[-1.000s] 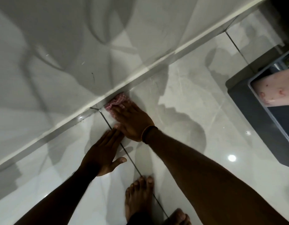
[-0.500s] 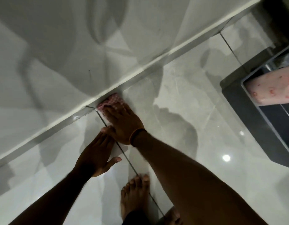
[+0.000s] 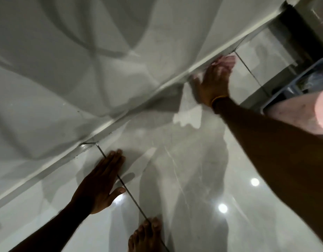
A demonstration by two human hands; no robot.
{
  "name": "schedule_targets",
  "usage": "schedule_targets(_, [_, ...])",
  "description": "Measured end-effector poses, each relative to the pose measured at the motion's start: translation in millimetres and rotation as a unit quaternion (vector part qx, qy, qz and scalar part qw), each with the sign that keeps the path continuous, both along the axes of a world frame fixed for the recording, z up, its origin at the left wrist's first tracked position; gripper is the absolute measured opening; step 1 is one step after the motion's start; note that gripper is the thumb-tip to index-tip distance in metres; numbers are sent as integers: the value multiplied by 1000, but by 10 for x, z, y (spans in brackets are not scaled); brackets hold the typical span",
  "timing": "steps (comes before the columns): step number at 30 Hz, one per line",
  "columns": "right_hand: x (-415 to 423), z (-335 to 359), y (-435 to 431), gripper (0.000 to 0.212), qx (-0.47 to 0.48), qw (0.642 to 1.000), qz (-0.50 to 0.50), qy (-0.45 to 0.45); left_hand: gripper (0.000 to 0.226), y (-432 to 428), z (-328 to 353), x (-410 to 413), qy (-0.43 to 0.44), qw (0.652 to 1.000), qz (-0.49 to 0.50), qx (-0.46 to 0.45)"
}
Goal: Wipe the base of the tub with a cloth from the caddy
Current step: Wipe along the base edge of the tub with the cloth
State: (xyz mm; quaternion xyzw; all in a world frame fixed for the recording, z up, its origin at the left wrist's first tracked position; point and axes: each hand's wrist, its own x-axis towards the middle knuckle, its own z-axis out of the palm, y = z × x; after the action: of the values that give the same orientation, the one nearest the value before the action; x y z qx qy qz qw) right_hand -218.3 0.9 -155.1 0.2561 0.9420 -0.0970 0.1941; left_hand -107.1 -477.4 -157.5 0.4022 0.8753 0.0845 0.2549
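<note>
Glossy grey marble tile makes up the floor (image 3: 175,160), and the white tub wall (image 3: 66,70) fills the far left, meeting the floor along a pale seam that runs diagonally up to the right. Near the left, the left hand (image 3: 100,184) lies flat on the floor over a dark grout line (image 3: 131,195), its fingers (image 3: 115,157) straight, spread and holding nothing. A bare foot (image 3: 146,235) stands at the near edge, just right of that grout line. Farther right and far along the seam, the right hand (image 3: 213,82), blurred, presses palm-down on a pinkish cloth (image 3: 228,61) at the base of the tub; the cloth shows beyond and beneath the fingertips, against the seam. A thin orange band (image 3: 218,99) circles that wrist. At the right edge sits a grey caddy (image 3: 291,88) holding a pale pink spotted item (image 3: 302,113).
</note>
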Motion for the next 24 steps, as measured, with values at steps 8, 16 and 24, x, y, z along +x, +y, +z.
schedule_targets(8, [344,-157,-145,108,57,984,153,73,91,167,-47,45,2,1000,29,7])
schedule_targets(16, [-166,-98,597,136,43,999,29,2,94,117,3,26,-11,1000,27,-13])
schedule_targets(24, [1031,-125,-2440,96,-205,932,251,162,90,81,148,149,-23,998,51,-15])
